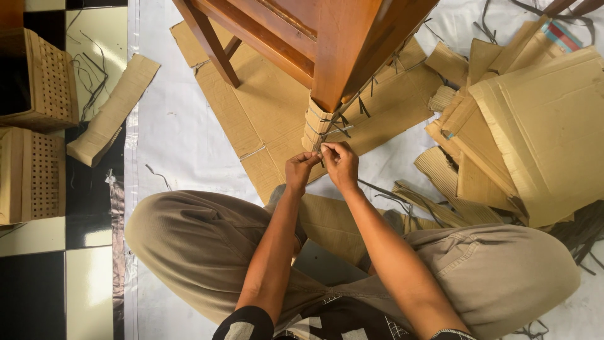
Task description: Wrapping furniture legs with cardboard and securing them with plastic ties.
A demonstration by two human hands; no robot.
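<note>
Bent knees in khaki trousers (207, 245) filled the bottom of the view, and both bare forearms reached forward between them, converging at the foot of a wooden furniture leg (343, 53). That leg's lower end was wrapped in corrugated cardboard (316, 123) bound with dark plastic straps (336, 123). Flat cardboard sheets (264, 107) lay under it on a white plastic floor covering (176, 132), with a heap of cardboard offcuts (535, 126) to the right and a folded strip (113, 110) to the left. Perforated cardboard pieces (38, 79) sat on the chequered tiles at the far left. The left hand (302, 171) and right hand (341, 164) met just below the wrap, fingers of both pinched closed on a thin dark strap end (321, 154), thumbs almost touching.
</note>
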